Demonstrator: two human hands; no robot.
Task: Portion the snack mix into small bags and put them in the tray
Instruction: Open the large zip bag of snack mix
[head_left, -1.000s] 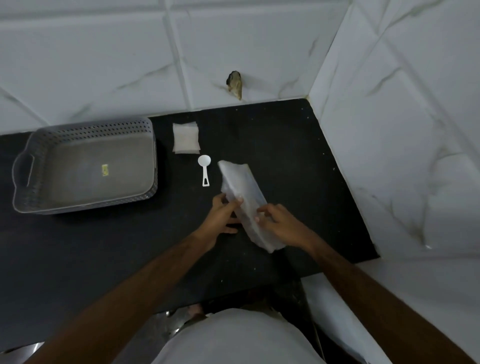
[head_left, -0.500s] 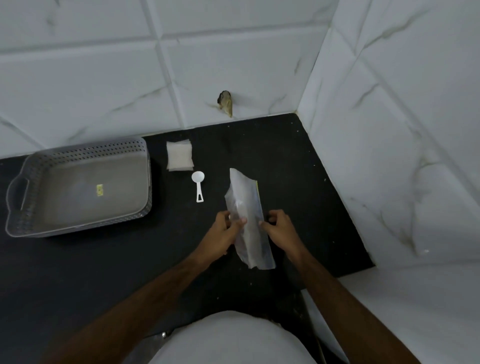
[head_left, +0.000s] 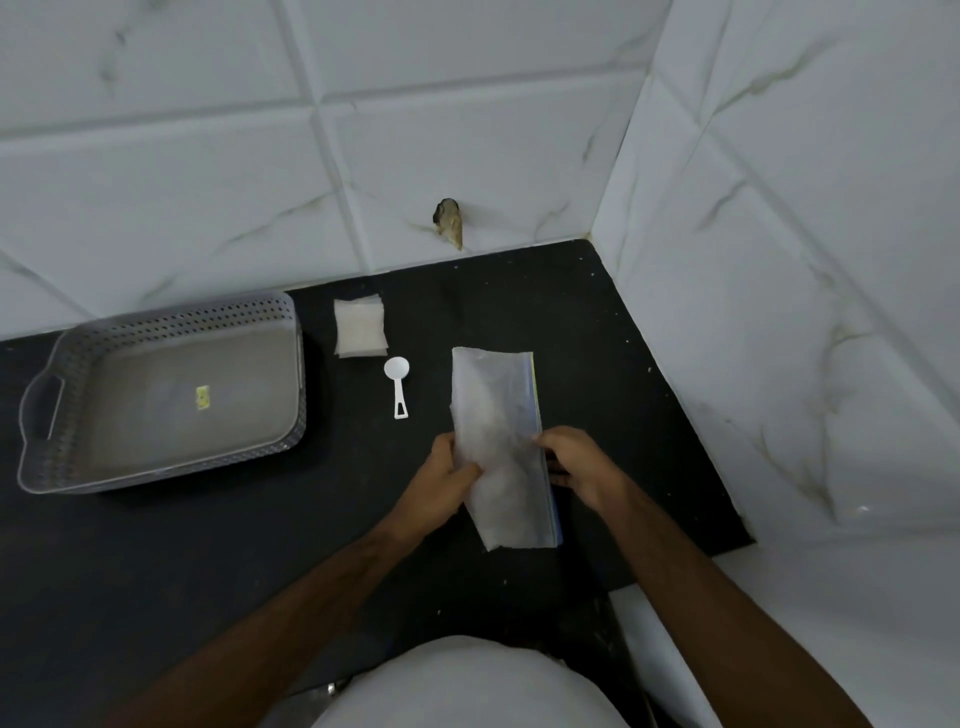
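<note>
Clear plastic, cloudy in this light, makes up the large zip bag (head_left: 498, 441) that both hands hold over the black counter (head_left: 208, 561). At the bag's left edge the left hand (head_left: 441, 483) pinches it, thumb on top. Opposite, the right hand (head_left: 582, 465) curls its fingers over the edge with the blue zip strip (what is inside cannot be made out). Just beyond the bag's left side a small white scoop (head_left: 397, 387) lies on the counter, bowl away from the person. Past it a stack of small bags (head_left: 360, 327) rests near the wall. Well to the left sits the grey perforated tray (head_left: 67, 364), a yellow sticker (head_left: 202, 397) on its floor.
</note>
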